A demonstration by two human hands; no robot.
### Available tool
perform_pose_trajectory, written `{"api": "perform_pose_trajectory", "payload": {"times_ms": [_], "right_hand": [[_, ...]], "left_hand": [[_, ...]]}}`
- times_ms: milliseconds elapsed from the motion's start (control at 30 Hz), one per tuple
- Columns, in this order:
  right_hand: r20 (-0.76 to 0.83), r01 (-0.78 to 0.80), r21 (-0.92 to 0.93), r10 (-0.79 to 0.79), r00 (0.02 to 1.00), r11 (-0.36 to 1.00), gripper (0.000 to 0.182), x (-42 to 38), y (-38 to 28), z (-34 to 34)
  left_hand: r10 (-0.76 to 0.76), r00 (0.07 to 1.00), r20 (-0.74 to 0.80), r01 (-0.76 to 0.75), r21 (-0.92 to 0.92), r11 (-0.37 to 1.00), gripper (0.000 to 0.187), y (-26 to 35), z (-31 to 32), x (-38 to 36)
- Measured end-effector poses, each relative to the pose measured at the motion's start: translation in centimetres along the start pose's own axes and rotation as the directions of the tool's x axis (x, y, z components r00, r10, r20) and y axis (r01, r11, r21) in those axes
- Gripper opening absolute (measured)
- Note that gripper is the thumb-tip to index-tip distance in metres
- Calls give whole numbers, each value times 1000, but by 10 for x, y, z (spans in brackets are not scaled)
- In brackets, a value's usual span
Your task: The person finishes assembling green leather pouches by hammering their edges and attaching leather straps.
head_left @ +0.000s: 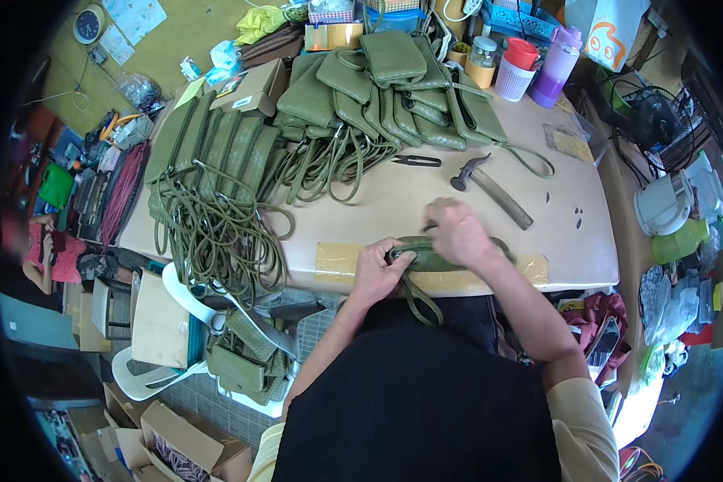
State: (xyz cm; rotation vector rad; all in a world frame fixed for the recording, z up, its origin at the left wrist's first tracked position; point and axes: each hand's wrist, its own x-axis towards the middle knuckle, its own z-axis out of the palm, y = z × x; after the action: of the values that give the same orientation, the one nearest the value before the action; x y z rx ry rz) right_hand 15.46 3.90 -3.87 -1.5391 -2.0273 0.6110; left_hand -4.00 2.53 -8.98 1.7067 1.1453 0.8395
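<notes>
An olive-green woven pouch [432,261] lies at the table's front edge, its strap loop [420,305] hanging over the side. My left hand [377,269] is closed on the pouch's left end, thumb pressed on top near the opening. Just above the pouch's middle is my right hand [460,233], fingers curled together and slightly blurred. Something small and dark shows at its fingertips; I cannot tell what it is. A hammer [500,197] with a wooden handle rests beyond the right hand, and black thread snips [417,161] lie to its left.
Stacked green pouches [349,84] cover the table's back. More pouches [217,153] with tangled straps [217,229] hang over the left edge. A purple bottle [557,68] and a white cup with a red lid [516,72] stand back right. Another person [52,249] sits far left.
</notes>
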Motion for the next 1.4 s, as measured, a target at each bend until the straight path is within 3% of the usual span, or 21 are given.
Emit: {"api": "perform_pose_trajectory", "payload": {"times_ms": [67, 133, 200, 267, 300, 333, 400, 433, 500, 533, 600, 633, 700, 733, 800, 900, 1033, 1100, 1233, 1300, 1400], "right_hand": [[-11, -15, -136, 13, 1000, 991, 14, -1, 0, -10], [-106, 70, 157, -54, 993, 985, 14, -5, -27, -13], [-136, 198, 206, -172, 976, 958, 14, -7, -36, 1], [-47, 103, 40, -101, 994, 994, 17, -5, -28, 11], [-95, 23, -250, -48, 994, 968, 23, -3, -15, 7], [-95, 21, -249, -46, 994, 968, 23, -4, -11, -6], [-196, -147, 242, 197, 961, 959, 30, -7, -6, -38], [-192, -150, 242, 198, 961, 959, 30, -8, 0, -39], [-193, 201, 255, -154, 969, 946, 30, -10, 12, -36], [-190, 202, 255, -156, 969, 946, 30, -13, 12, -36], [19, -66, 489, 65, 998, 870, 22, -21, 7, -36], [21, -66, 490, 63, 998, 869, 22, -22, 5, -37], [221, -339, 738, 265, 939, 584, 10, -24, 0, -42], [221, -339, 739, 266, 938, 583, 10, -25, -3, -45], [117, -294, 445, 271, 955, 846, 18, -25, -7, -49], [-66, -187, 547, 265, 962, 816, 27, -22, -12, -40], [-43, -179, 502, 232, 972, 846, 32, -20, -10, -38], [-108, 56, 124, -42, 993, 991, 34, -26, -21, -37], [56, 56, 97, -62, 997, 994, 43, -24, -3, -29], [77, -78, 419, 50, 996, 905, 33, -21, -6, -25], [51, 15, 438, -41, 998, 899, 16, -15, -21, -15]], "left_hand": [[-18, 999, -28, 14, -153, 988, 12, 6, 1, 1], [-31, 1000, 0, 31, -106, 994, 11, 0, -2, 6], [-57, 998, 31, 58, -50, 997, 11, -1, -2, 3], [-120, 991, 63, 123, -38, 992, 11, 6, -5, 3], [-15, 1000, 21, 18, -137, 990, 12, 3, -2, 1], [-16, 1000, 22, 19, -136, 990, 12, 2, -2, 0], [-42, 998, 40, 47, -147, 988, 13, 1, -2, 1], [-45, 998, 40, 50, -149, 987, 13, -1, -2, 0], [-86, 992, 89, 103, -218, 970, 15, -3, -2, 1], [-87, 992, 87, 105, -220, 970, 15, -2, -2, 1], [-67, 994, 84, 80, -164, 983, 16, 2, -4, 1], [-69, 994, 82, 82, -164, 983, 16, 2, -4, 1], [-68, 995, 80, 79, -147, 986, 17, 3, -4, 0], [-68, 994, 80, 79, -147, 986, 17, 3, -5, 1], [-82, 993, 89, 94, -140, 986, 18, 1, -4, 0], [-72, 995, 71, 83, -167, 982, 18, 2, -3, 0], [-3, 1000, 7, 4, -161, 987, 17, -1, -1, 2], [-54, 998, 30, 58, -181, 982, 16, -1, 0, 1], [-74, 997, 38, 79, -179, 981, 16, 4, -3, 2], [-115, 991, 67, 122, -120, 985, 15, 5, -4, 2], [-84, 996, 39, 90, -169, 982, 14, 6, -2, 2]]}}
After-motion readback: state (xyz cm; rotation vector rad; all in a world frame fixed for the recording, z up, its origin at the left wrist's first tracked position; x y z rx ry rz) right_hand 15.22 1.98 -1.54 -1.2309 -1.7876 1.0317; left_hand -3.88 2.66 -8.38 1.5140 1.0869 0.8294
